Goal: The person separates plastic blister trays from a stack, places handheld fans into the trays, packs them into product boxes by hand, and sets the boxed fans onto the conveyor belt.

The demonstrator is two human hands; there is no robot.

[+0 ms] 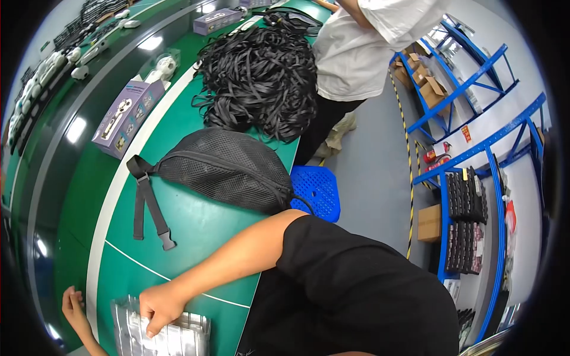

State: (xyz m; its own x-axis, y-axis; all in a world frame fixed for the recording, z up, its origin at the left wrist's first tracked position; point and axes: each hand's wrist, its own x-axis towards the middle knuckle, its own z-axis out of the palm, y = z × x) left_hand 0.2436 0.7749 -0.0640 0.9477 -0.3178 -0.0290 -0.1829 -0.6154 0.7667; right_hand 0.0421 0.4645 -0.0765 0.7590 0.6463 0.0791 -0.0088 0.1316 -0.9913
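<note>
My right hand (161,305) is closed on the upper edge of a stack of clear, shiny plastic packaging (184,339) at the bottom of the view; whether these are bags or trays I cannot make out. Further left, over the edge of the green table (196,234), my left hand (73,305) is raised with its fingers apart and nothing in them. A black mesh bag (228,169) lies on the table above my right arm, its strap and buckle (168,240) hanging toward me. Beyond it is a large heap of black straps (258,77).
Purple printed boxes (127,115) stand on the green line across the table. A person in a white shirt (350,59) stands beyond the straps. A blue plastic stool (317,193) is by the table's edge. Blue shelving (493,148) holds cartons at right.
</note>
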